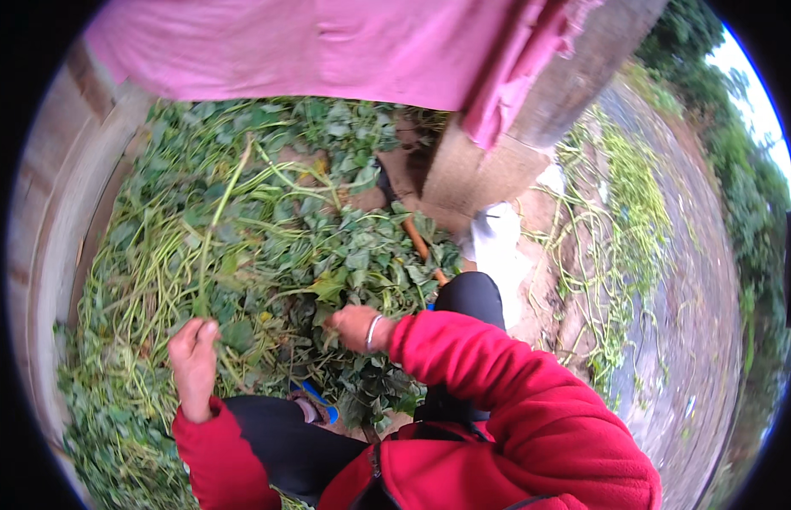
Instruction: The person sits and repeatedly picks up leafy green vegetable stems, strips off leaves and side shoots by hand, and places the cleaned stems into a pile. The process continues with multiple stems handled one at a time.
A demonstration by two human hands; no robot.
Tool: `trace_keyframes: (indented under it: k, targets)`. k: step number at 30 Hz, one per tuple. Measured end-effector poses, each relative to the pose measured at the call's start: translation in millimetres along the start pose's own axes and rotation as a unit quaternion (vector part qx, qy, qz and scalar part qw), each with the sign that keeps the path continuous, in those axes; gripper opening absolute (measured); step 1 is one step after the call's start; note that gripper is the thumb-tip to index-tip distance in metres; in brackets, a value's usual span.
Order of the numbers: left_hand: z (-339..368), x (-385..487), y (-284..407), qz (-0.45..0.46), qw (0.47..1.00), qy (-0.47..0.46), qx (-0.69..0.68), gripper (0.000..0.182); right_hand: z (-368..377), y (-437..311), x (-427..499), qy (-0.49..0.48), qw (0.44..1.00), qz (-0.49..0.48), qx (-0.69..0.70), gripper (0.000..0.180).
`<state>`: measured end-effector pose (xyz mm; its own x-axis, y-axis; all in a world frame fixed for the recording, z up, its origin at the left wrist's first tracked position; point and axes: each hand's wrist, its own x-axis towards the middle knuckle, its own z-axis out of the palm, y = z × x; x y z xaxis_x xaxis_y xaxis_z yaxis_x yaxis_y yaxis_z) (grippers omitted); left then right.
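Observation:
My left hand [195, 357] is closed on the lower end of a long green stem [216, 223], which stands up away from me over the heap. To its right, my right hand [354, 326], with a metal bangle at the wrist, has its fingers bent among leaves; whether it grips one is hidden. Around both hands lies a thick heap of cut leafy vines [287, 248], with green stems and broad leaves, some yellowed. Part of an orange-brown wooden handle [416, 239] shows among the leaves near my right knee.
A pink cloth [293, 51] hangs across the far side beside a wooden post [580, 70]. White plastic sacking [497, 239] lies right of my knee. More vines [631, 191] lie by the wet paved ground [688, 319]. A pale wall [58, 191] borders the left.

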<state>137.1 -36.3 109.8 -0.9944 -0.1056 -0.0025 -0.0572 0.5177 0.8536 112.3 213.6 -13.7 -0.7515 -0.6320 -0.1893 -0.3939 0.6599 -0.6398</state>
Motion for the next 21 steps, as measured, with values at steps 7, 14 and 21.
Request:
trace_keyframes:
  k: [7,14,21]
  targets:
    - [25.1,-20.1,70.8,0.077,0.996,-0.037,0.001,0.020,28.0,-4.8,-39.7,-0.056,0.998,0.004,-0.010,0.030]
    - [60.5,-23.0,143.3,0.190,0.972,-0.131,0.034,0.017,18.1,-1.2,-49.3,-0.020,1.000,0.003,0.013,0.034]
    - [185.8,-3.2,285.3,0.434,0.873,-0.218,-0.047,0.020,3.6,13.3,-62.0,-0.040,0.999,0.013,0.001,0.030]
